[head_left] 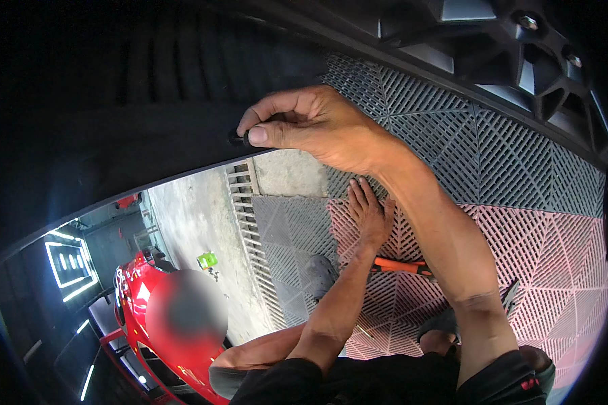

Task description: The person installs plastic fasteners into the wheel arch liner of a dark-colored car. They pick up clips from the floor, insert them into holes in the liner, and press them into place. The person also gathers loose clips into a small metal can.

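Note:
My right hand [317, 125] reaches up to the lower edge of a large black panel [148, 145]. Its thumb and index finger pinch a small black plastic clip [238, 138] against that edge; most of the clip is hidden by the fingertips and the dark surface. My left hand [370, 214] rests flat on the slatted floor tiles with its fingers stretched out, holding nothing. Close to it lies an orange-handled tool [400, 266], partly covered by my right arm, so its kind is unclear.
Grey and pink grid tiles [540, 250] cover the floor. A slatted drain grate [250, 236] borders a concrete strip [189, 209] with a small green packet [207, 260]. A red car [135, 297] stands at left. Overhead at right hangs a black faceted part [493, 61] with bolts.

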Motion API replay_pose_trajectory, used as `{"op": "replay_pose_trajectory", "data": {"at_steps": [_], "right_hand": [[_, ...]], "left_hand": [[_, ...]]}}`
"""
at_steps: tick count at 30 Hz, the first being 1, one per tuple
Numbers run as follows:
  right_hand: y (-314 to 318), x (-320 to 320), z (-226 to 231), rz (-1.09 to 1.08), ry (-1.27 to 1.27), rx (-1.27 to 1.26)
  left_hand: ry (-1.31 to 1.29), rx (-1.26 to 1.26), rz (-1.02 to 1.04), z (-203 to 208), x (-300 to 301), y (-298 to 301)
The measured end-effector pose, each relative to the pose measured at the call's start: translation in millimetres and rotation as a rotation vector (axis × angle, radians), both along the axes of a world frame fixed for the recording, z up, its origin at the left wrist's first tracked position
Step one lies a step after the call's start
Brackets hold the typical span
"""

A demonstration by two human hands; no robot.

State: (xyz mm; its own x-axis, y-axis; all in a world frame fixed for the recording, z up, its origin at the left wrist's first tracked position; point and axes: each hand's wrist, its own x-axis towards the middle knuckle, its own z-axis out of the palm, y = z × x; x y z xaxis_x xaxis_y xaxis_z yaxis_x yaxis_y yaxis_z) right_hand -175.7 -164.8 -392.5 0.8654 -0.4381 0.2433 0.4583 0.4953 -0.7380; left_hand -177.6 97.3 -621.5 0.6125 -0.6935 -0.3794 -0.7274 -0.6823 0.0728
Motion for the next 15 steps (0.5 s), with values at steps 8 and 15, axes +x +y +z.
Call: {"op": "replay_pose_trajectory", "data": {"at_steps": [8, 15], "right_hand": [[-7.0, 3.0, 4.6, -0.045, 0.034, -0.185], [-31.7, 3.8, 11.5, -0.041, -0.029, -0.430]], "left_hand": [[0.075, -0.133, 0.084, 9.5, -0.9, -3.9], [0.048, -0.123, 0.091, 12.3, -1.0, -6.7]]}}
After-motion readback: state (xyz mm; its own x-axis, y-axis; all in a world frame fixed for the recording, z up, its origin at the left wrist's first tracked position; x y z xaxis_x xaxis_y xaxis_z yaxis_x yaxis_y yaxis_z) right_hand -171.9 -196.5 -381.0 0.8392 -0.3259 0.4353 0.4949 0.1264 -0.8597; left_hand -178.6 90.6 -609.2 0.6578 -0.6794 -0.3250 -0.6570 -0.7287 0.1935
